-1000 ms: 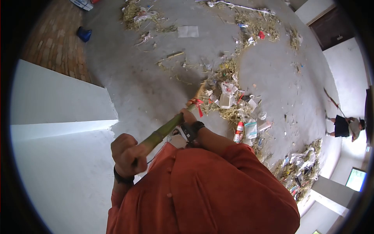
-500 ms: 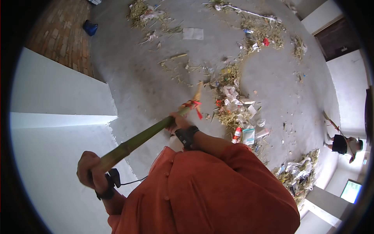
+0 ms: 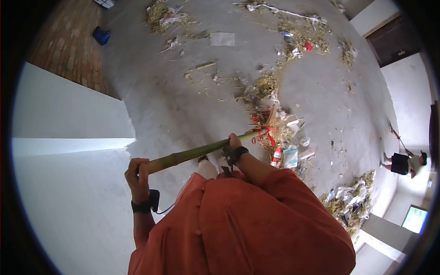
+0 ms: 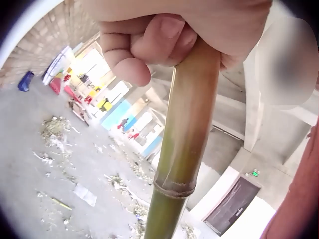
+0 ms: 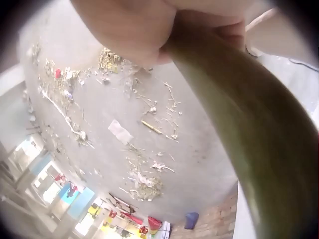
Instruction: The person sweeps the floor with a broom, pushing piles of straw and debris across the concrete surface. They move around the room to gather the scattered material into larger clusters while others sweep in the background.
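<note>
the head view shows a person in a red shirt [image 3: 275, 224] with both hands closed round a green pole [image 3: 192, 154] that slants across the front of the body. the left hand [image 3: 137, 178] has its fingers curled round the thick, yellowish end of the pole; in the left wrist view the fingertips are bent in beside it, just above a ringed joint. the right hand [image 3: 235, 142] is wrapped round the pole farther along, near the red ribbon [image 3: 265, 134] tied at its far end. the tip past the ribbon reaches into the loose straw and litter [image 3: 273, 114] on the grey floor [image 3: 169, 101]; whether it touches the floor is hard to tell.

just beside the ribbon are a red and white packet [image 3: 276, 157] and a clear bag with a blue edge [image 3: 290, 158]. a white sheet [image 3: 222, 39] lies flat farther out, between scattered patches of straw, and another heap [image 3: 353, 201] of straw and plastic sits to the right. well apart, at the right edge, a second person [image 3: 402, 163] in dark shorts stands with a long stick [image 3: 396, 134]. a blue thing [image 3: 101, 35] lies beside the brick patch [image 3: 68, 50] at the upper left.
</note>
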`<state>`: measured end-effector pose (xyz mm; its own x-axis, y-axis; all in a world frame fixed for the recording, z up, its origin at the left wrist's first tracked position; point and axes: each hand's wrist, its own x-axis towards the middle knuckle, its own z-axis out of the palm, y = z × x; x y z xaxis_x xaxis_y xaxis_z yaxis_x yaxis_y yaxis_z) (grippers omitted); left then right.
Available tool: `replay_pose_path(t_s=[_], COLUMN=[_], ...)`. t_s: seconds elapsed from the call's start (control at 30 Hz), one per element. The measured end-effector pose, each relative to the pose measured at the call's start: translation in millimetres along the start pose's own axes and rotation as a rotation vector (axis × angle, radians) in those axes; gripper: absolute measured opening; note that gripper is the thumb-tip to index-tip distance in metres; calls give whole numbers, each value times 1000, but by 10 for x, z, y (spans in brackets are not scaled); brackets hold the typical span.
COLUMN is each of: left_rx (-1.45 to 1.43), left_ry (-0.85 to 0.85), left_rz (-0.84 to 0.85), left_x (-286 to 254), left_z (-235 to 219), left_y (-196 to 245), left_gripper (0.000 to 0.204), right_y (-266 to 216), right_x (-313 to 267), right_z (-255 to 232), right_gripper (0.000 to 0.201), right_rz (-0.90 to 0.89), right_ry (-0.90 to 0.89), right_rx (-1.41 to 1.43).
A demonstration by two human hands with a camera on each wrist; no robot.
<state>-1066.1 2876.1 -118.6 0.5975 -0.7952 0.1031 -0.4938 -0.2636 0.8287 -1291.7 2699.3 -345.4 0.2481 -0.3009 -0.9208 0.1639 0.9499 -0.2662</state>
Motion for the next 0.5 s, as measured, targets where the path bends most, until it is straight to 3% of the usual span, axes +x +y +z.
replay_pose_path(t_s=[0.1,0.17,0.2,0.27,0.33,0.4,0.5], left_rx=[-107,-9,34,7,-16,136,214], left_ry=[97,190,243,337,295,274,232], left_rz=[-30,65,132,232,492,768,886], left_x=[-24,18,33,-3,-17,-71,-67], left_z=[-137,-286,-357,-469,-580,-648,-449], left_y=[-45,53,143,344,554,640,1065], left_gripper=[15,18,18,17,18,20,17], right_y=[85,240,231,185,239,276,335], right_x=[108,553,469,57,-171,-378,-444], right_z=[49,103,224,558,822,1000,1115], right_gripper=[31,24,24,18,19,22,19], right_rz=[-116,-251,-258,63,144,229,246], right_ry=[-2,-238,-240,-309,-332,-351,-398], right_rx=[-25,21,23,275,296,314,289])
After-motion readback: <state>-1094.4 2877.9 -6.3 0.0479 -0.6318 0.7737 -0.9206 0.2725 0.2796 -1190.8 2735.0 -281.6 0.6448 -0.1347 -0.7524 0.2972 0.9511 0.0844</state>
